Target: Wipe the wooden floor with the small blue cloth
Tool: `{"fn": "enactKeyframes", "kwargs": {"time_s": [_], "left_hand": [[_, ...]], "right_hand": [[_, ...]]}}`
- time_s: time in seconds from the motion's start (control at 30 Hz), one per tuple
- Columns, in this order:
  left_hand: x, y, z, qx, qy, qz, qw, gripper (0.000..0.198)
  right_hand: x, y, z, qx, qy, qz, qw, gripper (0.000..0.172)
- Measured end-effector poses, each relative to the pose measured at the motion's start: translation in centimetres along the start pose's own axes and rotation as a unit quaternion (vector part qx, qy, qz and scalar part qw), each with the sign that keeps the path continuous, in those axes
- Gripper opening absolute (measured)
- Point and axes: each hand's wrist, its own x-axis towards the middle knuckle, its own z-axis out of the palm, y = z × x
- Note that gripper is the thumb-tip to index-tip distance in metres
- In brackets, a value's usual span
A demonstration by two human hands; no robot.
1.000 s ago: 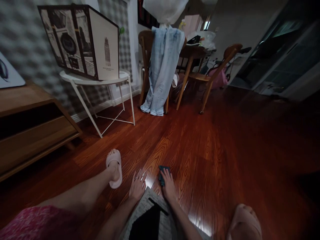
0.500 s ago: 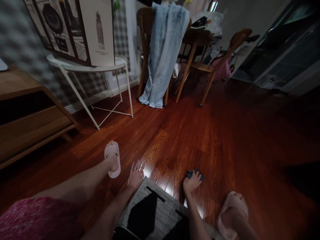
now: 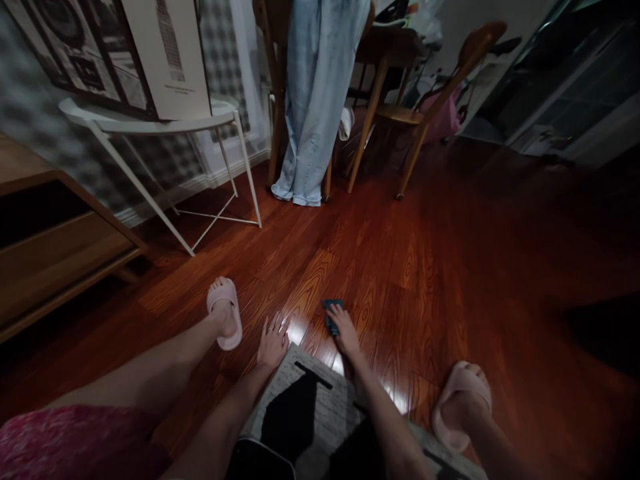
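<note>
My left hand [image 3: 273, 341] rests on the reddish wood floor [image 3: 385, 247] with its fingers spread, just beside the corner of a grey and black patterned fabric piece [image 3: 327, 400]. Under the fingers of my right hand [image 3: 343, 328] is a small dark teal cloth [image 3: 331, 316], pressed to the floor. Those fingers lie fairly flat over the cloth, and part of it shows beyond them. A gap of bare floor separates the two hands.
Pink slippers are on my feet, one at left [image 3: 227, 313] and one at right [image 3: 453, 407]. A white side table [image 3: 150, 123] and a wooden cabinet [image 3: 70, 240] stand left. Jeans [image 3: 315, 100] hang over a chair; another chair [image 3: 415, 117] stands behind.
My right hand and the teal cloth have moved left and forward across the floor, closer to my left hand. My left hand has hardly moved. The view has tilted slightly downward.
</note>
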Motion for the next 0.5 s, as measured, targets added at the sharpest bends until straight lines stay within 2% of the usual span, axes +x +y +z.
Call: {"fn": "enactKeyframes", "kwargs": {"time_s": [0.1, 0.2, 0.27, 0.4, 0.5], "left_hand": [[0.0, 0.2, -0.4, -0.008, -0.01, -0.002, 1.0, 0.061], [0.0, 0.3, -0.8, -0.011, -0.016, -0.006, 1.0, 0.061], [0.0, 0.4, -1.0, -0.009, -0.02, -0.007, 1.0, 0.06], [0.0, 0.4, -1.2, -0.018, -0.015, -0.008, 1.0, 0.06], [-0.1, 0.4, -1.3, -0.025, -0.011, -0.009, 1.0, 0.06]], "right_hand": [[-2.2, 5.4, -4.3, -0.068, 0.08, 0.14, 0.985, 0.066], [-4.2, 7.0, -5.2, -0.123, 0.12, 0.251, 0.953, 0.045], [-4.7, 6.2, -4.0, -0.128, 0.115, 0.263, 0.949, 0.041], [-4.3, 3.3, -0.6, -0.117, 0.097, 0.236, 0.96, 0.038], [-3.2, 0.2, 2.3, -0.103, 0.09, 0.209, 0.968, 0.05]]}}
